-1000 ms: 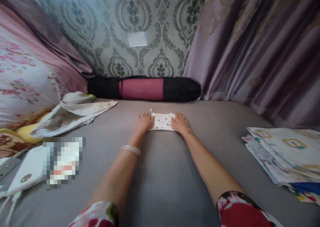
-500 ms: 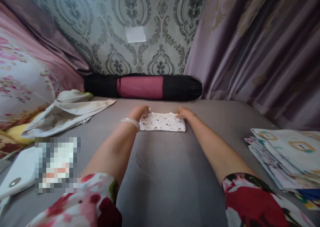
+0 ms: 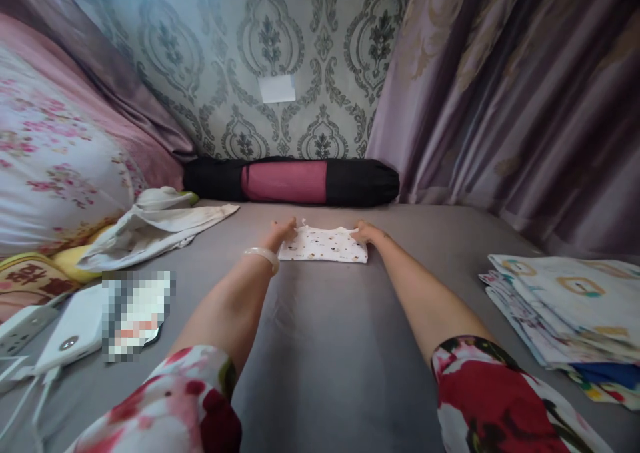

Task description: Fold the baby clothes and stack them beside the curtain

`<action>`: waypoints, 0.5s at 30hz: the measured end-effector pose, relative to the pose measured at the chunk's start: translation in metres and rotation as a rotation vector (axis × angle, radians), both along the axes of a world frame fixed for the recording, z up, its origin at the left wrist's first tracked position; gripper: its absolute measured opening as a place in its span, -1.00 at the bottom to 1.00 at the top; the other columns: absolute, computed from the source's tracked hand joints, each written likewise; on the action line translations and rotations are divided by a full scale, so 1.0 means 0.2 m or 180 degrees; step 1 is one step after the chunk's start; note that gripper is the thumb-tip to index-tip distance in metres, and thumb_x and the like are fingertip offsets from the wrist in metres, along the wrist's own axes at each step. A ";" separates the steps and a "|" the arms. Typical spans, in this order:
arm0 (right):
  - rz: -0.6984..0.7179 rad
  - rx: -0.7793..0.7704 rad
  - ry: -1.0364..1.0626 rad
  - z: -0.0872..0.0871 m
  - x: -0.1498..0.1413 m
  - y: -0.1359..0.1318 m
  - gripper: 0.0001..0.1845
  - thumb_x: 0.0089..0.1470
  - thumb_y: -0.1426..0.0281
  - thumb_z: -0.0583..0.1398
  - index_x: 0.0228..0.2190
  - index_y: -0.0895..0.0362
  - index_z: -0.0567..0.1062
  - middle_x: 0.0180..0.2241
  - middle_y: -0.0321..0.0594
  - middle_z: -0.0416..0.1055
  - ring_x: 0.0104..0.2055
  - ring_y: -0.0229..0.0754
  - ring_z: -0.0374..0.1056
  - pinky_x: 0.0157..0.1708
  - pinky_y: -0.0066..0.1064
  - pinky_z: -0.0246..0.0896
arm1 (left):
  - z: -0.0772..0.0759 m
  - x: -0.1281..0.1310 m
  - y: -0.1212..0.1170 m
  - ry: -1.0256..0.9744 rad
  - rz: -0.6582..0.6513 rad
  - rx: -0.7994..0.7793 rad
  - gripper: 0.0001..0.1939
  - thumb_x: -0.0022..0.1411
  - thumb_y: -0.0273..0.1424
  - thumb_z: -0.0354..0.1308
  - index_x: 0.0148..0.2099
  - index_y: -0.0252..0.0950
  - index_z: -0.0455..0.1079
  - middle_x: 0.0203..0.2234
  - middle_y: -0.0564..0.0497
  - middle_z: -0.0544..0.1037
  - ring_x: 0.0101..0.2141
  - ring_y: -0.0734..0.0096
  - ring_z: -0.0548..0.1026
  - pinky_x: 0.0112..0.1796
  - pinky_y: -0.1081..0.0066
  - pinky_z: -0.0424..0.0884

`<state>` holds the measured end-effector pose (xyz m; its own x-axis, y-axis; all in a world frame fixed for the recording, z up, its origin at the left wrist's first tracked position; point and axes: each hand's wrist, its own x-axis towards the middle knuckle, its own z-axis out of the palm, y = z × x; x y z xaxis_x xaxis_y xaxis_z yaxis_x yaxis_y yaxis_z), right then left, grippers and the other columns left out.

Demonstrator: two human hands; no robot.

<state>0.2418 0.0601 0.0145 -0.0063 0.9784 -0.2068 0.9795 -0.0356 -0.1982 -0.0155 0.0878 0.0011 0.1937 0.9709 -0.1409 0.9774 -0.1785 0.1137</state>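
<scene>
A small white cloth (image 3: 323,245) with a scattered dark and tan print lies flat on the grey bed sheet (image 3: 320,346), in front of me. It looks folded, and a short white string sticks up at its far left corner. My left hand (image 3: 285,230) is closed on the cloth's far left end, with the fingertips partly hidden behind the hand. At the far right end, the fingers of my right hand (image 3: 364,232) pinch the cloth between thumb and fingers. A pale bangle (image 3: 263,258) circles my left wrist.
A black and pink roll (image 3: 285,181) lies along the wall. To the right is a stack of folded printed cloths (image 3: 565,306). A crumpled pale cloth (image 3: 145,233), a white power bank (image 3: 75,330) with cables and a power strip (image 3: 25,326) are on the left.
The cloth has spread out wider to both sides. My hands went from lying flat on its ends to gripping its far corners, and moved further apart. The view has tilted slightly.
</scene>
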 end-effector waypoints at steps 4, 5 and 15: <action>0.0070 0.0129 0.0160 0.04 0.02 -0.04 -0.74 0.06 0.39 0.22 -0.18 0.17 0.58 -0.20 -0.08 0.54 -0.15 -0.09 0.45 -0.20 -0.40 0.30 | 0.09 0.01 -0.08 -0.0076 0.0255 0.0280 -0.57 0.14 -0.51 0.01 0.08 -0.29 0.34 -0.06 -0.24 0.55 0.00 0.03 0.46 0.01 0.01 0.23; 0.0092 0.0168 0.0211 0.05 0.03 -0.05 -0.77 0.05 0.40 0.22 -0.22 0.16 0.59 -0.23 -0.11 0.55 -0.17 -0.10 0.45 -0.22 -0.42 0.30 | 0.13 0.01 -0.09 -0.0125 0.0244 0.0298 -0.59 0.13 -0.50 0.02 0.05 -0.26 0.37 -0.09 -0.20 0.57 -0.01 0.05 0.46 0.00 0.03 0.25; 0.0414 0.0756 0.0779 0.25 0.16 -0.22 -0.76 0.02 0.44 0.21 -0.23 0.18 0.58 -0.28 -0.23 0.53 -0.28 -0.24 0.40 -0.38 -0.54 0.19 | 0.38 -0.11 -0.25 -0.1663 -0.0216 0.0203 -0.72 0.07 -0.46 0.07 -0.19 -0.42 0.51 -0.38 -0.06 0.59 -0.33 0.38 0.49 -0.30 0.46 0.37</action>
